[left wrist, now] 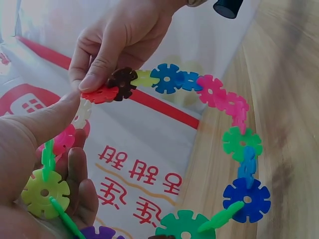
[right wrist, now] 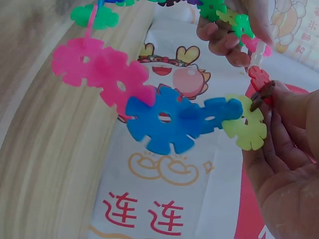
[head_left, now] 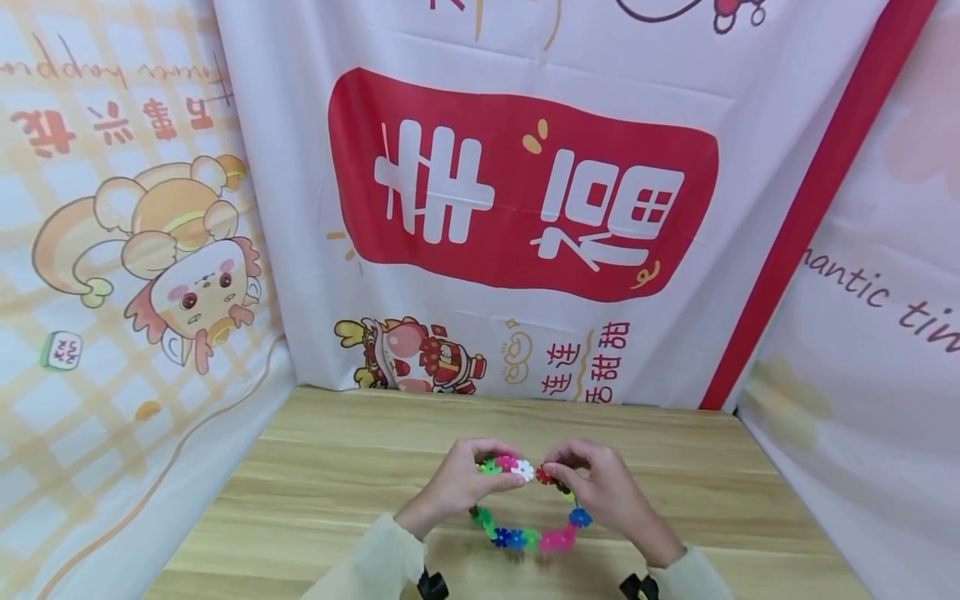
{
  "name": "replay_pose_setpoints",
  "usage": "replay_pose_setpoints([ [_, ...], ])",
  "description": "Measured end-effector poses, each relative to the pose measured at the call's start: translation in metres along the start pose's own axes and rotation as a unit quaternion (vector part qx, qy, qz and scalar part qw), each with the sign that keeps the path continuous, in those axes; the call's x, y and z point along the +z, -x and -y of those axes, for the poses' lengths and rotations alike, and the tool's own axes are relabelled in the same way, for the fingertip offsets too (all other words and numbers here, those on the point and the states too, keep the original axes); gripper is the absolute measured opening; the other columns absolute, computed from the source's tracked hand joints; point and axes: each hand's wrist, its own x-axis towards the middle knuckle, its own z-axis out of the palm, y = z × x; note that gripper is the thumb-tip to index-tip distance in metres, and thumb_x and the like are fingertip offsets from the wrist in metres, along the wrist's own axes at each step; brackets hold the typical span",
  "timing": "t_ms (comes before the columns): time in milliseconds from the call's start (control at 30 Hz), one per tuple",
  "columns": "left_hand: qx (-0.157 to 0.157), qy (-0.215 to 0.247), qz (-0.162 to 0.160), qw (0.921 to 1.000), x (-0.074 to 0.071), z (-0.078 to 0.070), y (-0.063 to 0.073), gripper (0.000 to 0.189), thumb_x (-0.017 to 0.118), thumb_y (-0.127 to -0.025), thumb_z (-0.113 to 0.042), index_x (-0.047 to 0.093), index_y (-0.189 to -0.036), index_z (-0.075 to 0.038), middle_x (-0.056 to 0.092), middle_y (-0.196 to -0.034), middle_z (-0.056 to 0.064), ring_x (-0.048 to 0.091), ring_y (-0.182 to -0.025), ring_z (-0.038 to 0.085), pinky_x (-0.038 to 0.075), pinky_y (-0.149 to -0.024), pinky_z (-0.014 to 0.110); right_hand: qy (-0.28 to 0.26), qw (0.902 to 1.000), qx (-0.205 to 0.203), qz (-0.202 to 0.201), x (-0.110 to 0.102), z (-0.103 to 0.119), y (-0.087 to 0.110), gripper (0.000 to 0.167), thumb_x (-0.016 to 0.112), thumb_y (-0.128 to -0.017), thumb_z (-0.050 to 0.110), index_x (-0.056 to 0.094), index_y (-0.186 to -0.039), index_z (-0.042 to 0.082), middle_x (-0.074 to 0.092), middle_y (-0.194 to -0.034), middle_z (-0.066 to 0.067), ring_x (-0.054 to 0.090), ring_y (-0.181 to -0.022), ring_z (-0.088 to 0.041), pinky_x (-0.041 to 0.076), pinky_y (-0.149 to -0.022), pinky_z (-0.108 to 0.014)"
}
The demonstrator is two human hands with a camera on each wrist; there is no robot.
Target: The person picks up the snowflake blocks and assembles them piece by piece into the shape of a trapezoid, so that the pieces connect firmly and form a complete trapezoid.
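A loop-shaped chain of notched plastic snowflake discs (head_left: 558, 540) hangs between both hands above the table. My left hand (head_left: 455, 487) pinches the chain near one end, at a white disc (head_left: 525, 472) beside a pink one (left wrist: 64, 140). The red disc (head_left: 545, 474) at the other end is pinched by my right hand (head_left: 609, 490), next to a dark brown disc (left wrist: 123, 83). White and red discs face each other closely; a narrow gap shows in the head view. Blue, green, pink and yellow discs (right wrist: 245, 122) make up the lower part of the loop.
Beneath the hands is a wood-grain table (head_left: 337, 467). A white cloth (head_left: 300, 208) with a red printed panel hangs behind it, and printed cloths stand at left and right. Dark wrist devices (head_left: 432, 584) sit at both cuffs.
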Motion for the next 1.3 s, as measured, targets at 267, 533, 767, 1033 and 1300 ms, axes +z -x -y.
replay_pose_setpoints([
  [267,0.0,0.011,-0.007,0.9999,0.0,-0.006,0.0,0.032,0.086,-0.09,-0.032,0.078,-0.117,-0.017,0.077,-0.11,0.003,0.07,-0.098,0.019,0.06,-0.081,0.024,0.006,0.9993,-0.021,-0.029,0.002,0.008,-0.003,0.008,0.076,-0.098,0.013,0.073,-0.094,0.019,0.075,-0.086,0.01,0.071,-0.075,-0.003,0.064,-0.069,-0.024],
  [533,-0.018,0.033,-0.02,0.9991,0.003,-0.007,0.0,0.035,0.087,-0.089,-0.033,0.078,-0.117,-0.013,0.077,-0.106,0.002,0.069,-0.094,0.017,0.061,-0.079,0.024,0.005,0.9965,-0.051,-0.065,0.008,0.005,-0.004,0.015,0.078,-0.094,0.005,0.074,-0.094,0.019,0.075,-0.088,0.009,0.071,-0.077,-0.002,0.065,-0.069,-0.023],
  [767,-0.031,0.051,-0.046,0.9971,0.008,-0.006,-0.003,0.029,0.087,-0.089,-0.034,0.08,-0.11,-0.016,0.079,-0.104,0.002,0.068,-0.094,0.02,0.059,-0.08,0.028,0.018,0.9861,-0.087,-0.14,0.019,0.004,-0.005,0.017,0.084,-0.087,0.001,0.076,-0.093,0.014,0.076,-0.086,0.006,0.071,-0.075,-0.002,0.064,-0.068,-0.02],
  [1033,-0.043,0.087,-0.068,0.993,0.012,-0.005,-0.003,0.03,0.086,-0.09,-0.032,0.08,-0.11,-0.01,0.079,-0.101,0.003,0.066,-0.092,0.017,0.057,-0.08,0.028,0.008,0.9743,-0.111,-0.196,0.028,0.004,-0.006,0.022,0.085,-0.084,-0.004,0.077,-0.095,0.014,0.077,-0.09,0.004,0.073,-0.078,-0.007,0.064,-0.069,-0.02],
  [1300,-0.055,0.095,-0.07,0.9915,0.013,-0.008,-0.002,0.032,0.087,-0.09,-0.031,0.08,-0.111,-0.008,0.079,-0.101,0.003,0.067,-0.093,0.017,0.056,-0.082,0.029,-0.008,0.9672,-0.147,-0.207,0.03,0.006,-0.005,0.019,0.084,-0.085,-0.004,0.077,-0.097,0.009,0.078,-0.091,-0.006,0.076,-0.079,-0.016,0.064,-0.073,-0.019],
])
